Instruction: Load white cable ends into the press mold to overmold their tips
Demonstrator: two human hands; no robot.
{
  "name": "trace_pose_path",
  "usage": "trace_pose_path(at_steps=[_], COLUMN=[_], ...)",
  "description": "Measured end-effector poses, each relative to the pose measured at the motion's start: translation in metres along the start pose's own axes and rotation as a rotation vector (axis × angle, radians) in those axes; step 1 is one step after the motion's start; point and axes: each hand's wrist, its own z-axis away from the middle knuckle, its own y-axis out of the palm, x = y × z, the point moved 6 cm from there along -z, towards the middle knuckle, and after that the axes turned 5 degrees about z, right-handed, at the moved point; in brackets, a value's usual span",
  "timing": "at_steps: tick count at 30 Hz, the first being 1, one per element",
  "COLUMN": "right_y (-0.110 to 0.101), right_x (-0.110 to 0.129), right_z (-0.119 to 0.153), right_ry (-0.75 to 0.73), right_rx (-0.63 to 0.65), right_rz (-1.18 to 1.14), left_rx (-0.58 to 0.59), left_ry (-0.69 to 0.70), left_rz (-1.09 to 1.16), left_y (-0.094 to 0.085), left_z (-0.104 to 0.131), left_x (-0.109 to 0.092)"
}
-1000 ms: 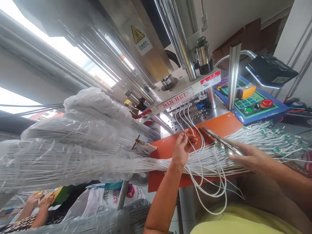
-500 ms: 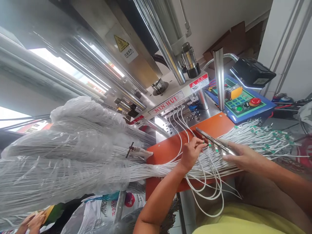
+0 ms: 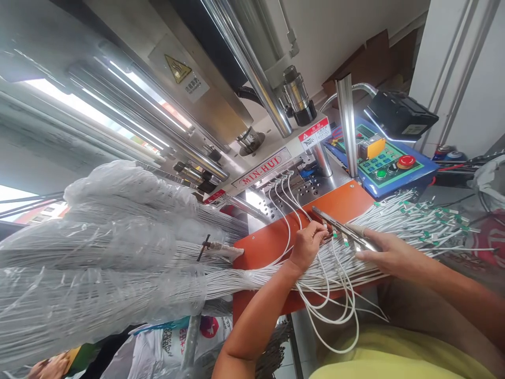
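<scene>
"What are the person's hands doing?"

"The right hand [image 3: 389, 253] holds a slim metal bar [image 3: 342, 227] near one end, its thumb and fingers drawn in around it. The left hand [image 3: 310, 246] is at the bar's other half, fingers pinched narrow on the end of a white cable [image 3: 325, 226]. The fingertips hide whether that end is seated."

"And where is the bar?"

"Tilted above the orange board [image 3: 333, 202], over a spread of white cables [image 3: 232, 282] that lies across it. Small green-and-white connectors [image 3: 346, 241] sit along the bar's near edge, between the two hands."

"What's behind?"

"A MIN-HUI press [image 3: 261, 168], with several cables leading out from under its plate. Right of it is a blue control box [image 3: 422, 173] with a red button [image 3: 406, 161]. Plastic-wrapped cable bundles [image 3: 118, 234] fill the left."
</scene>
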Motion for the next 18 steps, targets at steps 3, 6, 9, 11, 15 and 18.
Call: trace_pose_path(at_steps=[3, 6, 9, 11, 15, 18], right_y=[-0.002, -0.002, 0.0, 0.001, 0.002, 0.002], right_x=[0.003, 0.004, 0.005, 0.005, 0.004, 0.003], right_z=[-0.001, -0.001, -0.002, -0.002, -0.002, -0.002], right_ry=[-0.026, -0.044, -0.073, -0.108, -0.148, -0.134], right_rx=[-0.024, -0.009, 0.034, 0.057, 0.084, 0.087], right_rz=[0.029, 0.047, 0.042, 0.04, 0.03, 0.022], left_rx=[-0.007, -0.023, -0.022, -0.012, -0.011, -0.013], left_ry=[-0.011, 0.01, 0.032, 0.02, -0.042, -0.065], left_rz=[-0.006, -0.039, -0.062, -0.029, 0.096, 0.141], left_y=[0.0, 0.0, 0.0, 0.001, 0.0, 0.0], left_z=[0.0, 0.0, 0.0, 0.0, 0.0, 0.0], left_x=[0.003, 0.006, 0.007, 0.009, 0.012, 0.012])
